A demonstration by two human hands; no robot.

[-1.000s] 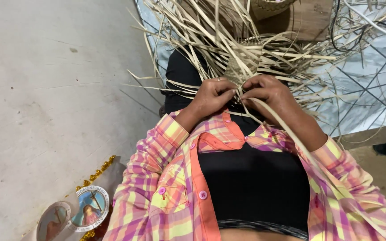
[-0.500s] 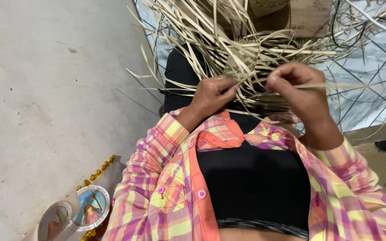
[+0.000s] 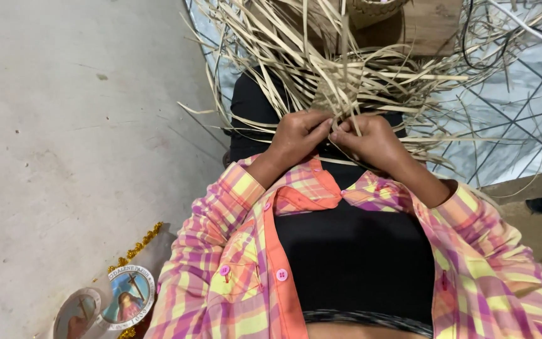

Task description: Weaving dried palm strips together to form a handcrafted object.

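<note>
Both hands meet over the person's lap, at the near edge of a woven patch of pale straw strips (image 3: 337, 94). The left hand (image 3: 296, 135) has its fingers curled together, pinching a strip against the weave just in front of it. The right hand (image 3: 371, 138) sits touching it, fingers closed on another flat strip that rises straight up past its knuckles. Loose strip ends (image 3: 409, 75) fan out beyond both hands and to the right of the right hand, over a pale sheet with dark crossing lines (image 3: 503, 125). Further ahead of the hands a wooden block (image 3: 431, 25) shows beyond the strips.

The step in hand looks like plaiting: one strip being crossed over or tucked under its neighbour at the working edge. The next move probably calls for holding the finished weave tight with the left hand while the right hand picks the following strip from the fan and lays it flat, untwisted.

Well off to the left of the left hand, on the concrete floor (image 3: 64, 125), lie round picture medallions (image 3: 127, 295) with a gold bead trim.
</note>
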